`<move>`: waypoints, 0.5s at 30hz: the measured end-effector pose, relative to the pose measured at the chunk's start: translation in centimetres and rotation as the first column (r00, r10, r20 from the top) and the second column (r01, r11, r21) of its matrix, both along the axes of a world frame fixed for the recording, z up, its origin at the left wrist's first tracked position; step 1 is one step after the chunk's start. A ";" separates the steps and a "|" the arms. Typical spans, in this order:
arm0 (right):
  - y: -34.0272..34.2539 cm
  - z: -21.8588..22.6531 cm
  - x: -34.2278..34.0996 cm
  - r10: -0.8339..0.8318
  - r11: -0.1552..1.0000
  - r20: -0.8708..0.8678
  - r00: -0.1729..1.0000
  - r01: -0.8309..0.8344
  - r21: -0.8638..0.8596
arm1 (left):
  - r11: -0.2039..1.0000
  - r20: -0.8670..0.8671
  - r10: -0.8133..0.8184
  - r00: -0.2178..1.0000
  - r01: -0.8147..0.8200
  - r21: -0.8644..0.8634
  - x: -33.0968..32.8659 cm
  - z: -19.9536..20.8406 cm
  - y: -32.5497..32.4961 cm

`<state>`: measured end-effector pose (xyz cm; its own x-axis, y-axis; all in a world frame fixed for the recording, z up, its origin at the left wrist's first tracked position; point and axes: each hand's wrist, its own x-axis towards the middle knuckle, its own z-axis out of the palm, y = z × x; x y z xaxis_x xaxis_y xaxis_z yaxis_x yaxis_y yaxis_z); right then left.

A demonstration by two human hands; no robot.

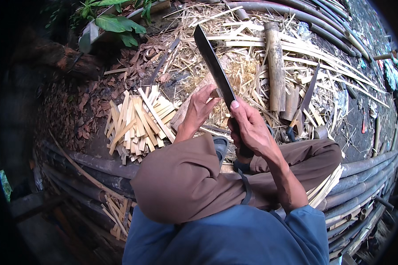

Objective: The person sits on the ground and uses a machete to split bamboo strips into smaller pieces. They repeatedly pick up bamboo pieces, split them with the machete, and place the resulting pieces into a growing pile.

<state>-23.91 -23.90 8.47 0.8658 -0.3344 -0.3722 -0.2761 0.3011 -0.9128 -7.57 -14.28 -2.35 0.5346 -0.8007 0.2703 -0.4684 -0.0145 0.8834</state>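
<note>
My right hand (254, 128) is wrapped round the dark handle of a machete (213, 62), its long blade tilted up and to the left. Close beside the blade, my left hand (198, 108) pinches a small piece of bamboo (215, 93), mostly hidden by the fingers and the blade. Whether blade and bamboo touch, I cannot tell. Below the left hand lies a wooden block (180, 118). To the left of that hand, a heap of split bamboo strips (139, 121) rests on the ground.
Right of my hands stand a thick bamboo log (276, 66) and a handsaw (308, 95). Shavings (245, 73) and long pale strips (323, 53) cover the ground ahead. Bamboo poles (358, 176) run on both sides of me. Dry leaves (119, 79) lie at the left.
</note>
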 end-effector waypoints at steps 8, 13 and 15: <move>0.9 -0.4 0.1 -0.036 0.920 0.042 0.998 0.050 -0.389 | 0.999 0.028 0.011 1.000 -0.012 0.033 0.1 -0.1 0.0; 2.0 0.3 0.7 -0.038 0.820 0.088 0.995 0.081 -0.566 | 0.995 0.051 0.061 0.997 -0.065 0.070 -0.3 0.1 0.2; 1.8 1.0 0.3 -0.024 0.844 0.049 0.999 0.046 -0.534 | 0.999 0.078 0.046 0.996 -0.045 -0.007 -0.2 0.4 0.0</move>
<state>-23.62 -22.07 9.47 0.8597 -0.5022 -0.0932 -0.2357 -0.2283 -0.9446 -7.73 -14.28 -2.00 0.5475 -0.7746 0.3167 -0.5350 -0.0330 0.8442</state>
